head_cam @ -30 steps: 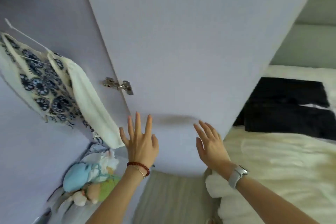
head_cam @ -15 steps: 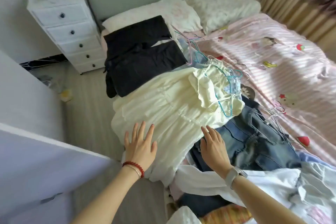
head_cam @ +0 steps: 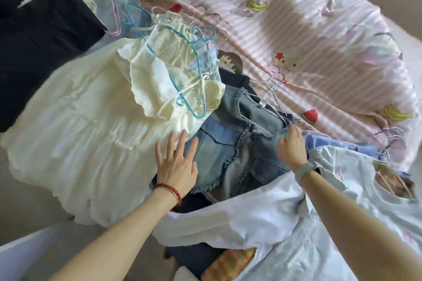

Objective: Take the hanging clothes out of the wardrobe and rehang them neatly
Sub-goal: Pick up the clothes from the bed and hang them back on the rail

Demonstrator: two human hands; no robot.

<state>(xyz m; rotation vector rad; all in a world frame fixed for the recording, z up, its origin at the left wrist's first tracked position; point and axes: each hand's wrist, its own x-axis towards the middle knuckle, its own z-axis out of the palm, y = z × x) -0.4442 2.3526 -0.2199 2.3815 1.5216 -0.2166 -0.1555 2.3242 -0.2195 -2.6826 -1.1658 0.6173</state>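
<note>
Denim garment [head_cam: 230,143] lies between dress [head_cam: 91,132] on left and bedspread [head_cam: 319,41].

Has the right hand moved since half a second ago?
Yes. The right hand has gone forward across the denim garment to its far frayed edge by the wire hanger; earlier it lay at the near side.

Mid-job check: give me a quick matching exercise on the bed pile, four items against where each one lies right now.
Items:
1. cream ruffled dress
2. faded blue denim garment
3. black folded garment
4. white shirt

Places:
A. far left of the pile
B. nearest, across the front
C. left of centre, beside the left hand
D. between both hands, its edge at the right hand

Pairs: 1-C, 2-D, 3-A, 4-B
</note>
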